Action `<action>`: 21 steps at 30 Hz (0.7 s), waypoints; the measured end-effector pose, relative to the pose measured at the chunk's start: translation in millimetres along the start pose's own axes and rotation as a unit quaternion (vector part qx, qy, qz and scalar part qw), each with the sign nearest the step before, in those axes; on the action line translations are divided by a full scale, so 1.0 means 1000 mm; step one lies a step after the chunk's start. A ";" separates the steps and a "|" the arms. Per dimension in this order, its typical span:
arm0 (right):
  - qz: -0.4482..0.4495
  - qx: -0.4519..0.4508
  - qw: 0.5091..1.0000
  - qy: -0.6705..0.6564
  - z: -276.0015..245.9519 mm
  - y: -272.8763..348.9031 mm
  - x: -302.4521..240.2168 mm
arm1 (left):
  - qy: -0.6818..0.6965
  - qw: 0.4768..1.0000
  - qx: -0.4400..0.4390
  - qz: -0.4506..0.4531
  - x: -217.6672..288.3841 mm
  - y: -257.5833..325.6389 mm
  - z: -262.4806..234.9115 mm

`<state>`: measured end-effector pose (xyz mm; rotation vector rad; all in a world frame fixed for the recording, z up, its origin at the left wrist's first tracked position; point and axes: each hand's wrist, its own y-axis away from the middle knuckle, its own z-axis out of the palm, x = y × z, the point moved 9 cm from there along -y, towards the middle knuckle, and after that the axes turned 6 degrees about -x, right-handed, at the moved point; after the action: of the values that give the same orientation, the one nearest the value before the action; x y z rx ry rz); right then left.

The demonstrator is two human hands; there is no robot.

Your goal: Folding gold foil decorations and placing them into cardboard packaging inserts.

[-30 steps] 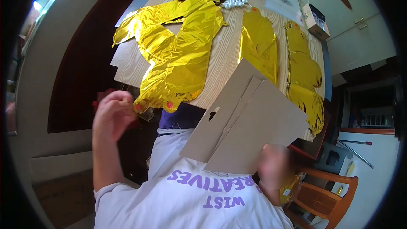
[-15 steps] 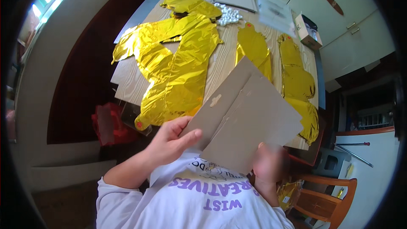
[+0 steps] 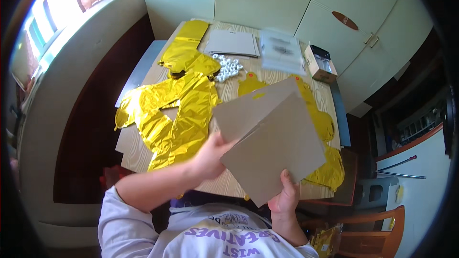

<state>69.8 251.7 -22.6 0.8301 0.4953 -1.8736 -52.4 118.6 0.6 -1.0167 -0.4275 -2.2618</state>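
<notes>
From afar, my right hand (image 3: 285,198) grips flat grey-brown cardboard (image 3: 279,150) at four o'clock, not laid down. My left hand (image 3: 209,157) touches it; I can't tell its grip. Shiny gold foil (image 3: 200,110) lies spread at nine.

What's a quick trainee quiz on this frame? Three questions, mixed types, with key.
1. True or false: the right grip holds the grey cardboard by the edge nearest the cupboards.
2. Multiple choice: what colour are the foil pieces on the table?
A) silver
B) gold
C) red
3. Open: along the table's far side, what lies between the small white pieces and the open box?

Key:
1. False; it holds the lower edge, nearer the person.
2. B
3. The translucent plastic.
</notes>
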 end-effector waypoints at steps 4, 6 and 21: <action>0.021 -0.001 1.000 0.009 -0.022 -0.018 -0.002 | -0.244 0.965 0.092 0.015 0.103 -0.111 -0.078; 0.026 0.014 0.999 0.023 -0.041 -0.017 -0.013 | -0.237 0.964 0.107 0.059 0.165 -0.165 -0.114; 0.019 0.159 0.986 0.042 -0.076 -0.052 -0.036 | -0.478 0.862 0.150 -0.080 0.208 -0.389 -0.283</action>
<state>57.6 346.3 -49.0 1.1239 0.2318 -1.9150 -570.7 184.8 -41.7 -1.9266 -1.2597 -1.5673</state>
